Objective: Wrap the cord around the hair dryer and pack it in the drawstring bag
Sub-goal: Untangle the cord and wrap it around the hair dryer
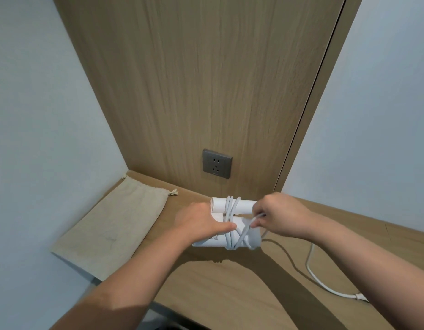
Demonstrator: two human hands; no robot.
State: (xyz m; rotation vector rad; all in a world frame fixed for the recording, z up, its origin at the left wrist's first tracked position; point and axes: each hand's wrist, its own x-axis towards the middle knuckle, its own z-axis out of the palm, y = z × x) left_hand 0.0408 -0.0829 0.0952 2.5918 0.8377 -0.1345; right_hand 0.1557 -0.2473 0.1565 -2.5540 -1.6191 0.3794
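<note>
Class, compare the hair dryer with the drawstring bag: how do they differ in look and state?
The hair dryer is white and cord-wrapped; the drawstring bag is beige cloth. The left hand grips the hair dryer while the right hand pinches its cord; the drawstring bag lies flat, untouched, left of the hair dryer. Both are pale.

Only the person's two arms show, both bare: the left arm point(125, 279) at seven o'clock, the right arm point(363, 263) at four o'clock. Each is uncovered right down to the left hand point(201, 221) and the right hand point(281, 214).
</note>
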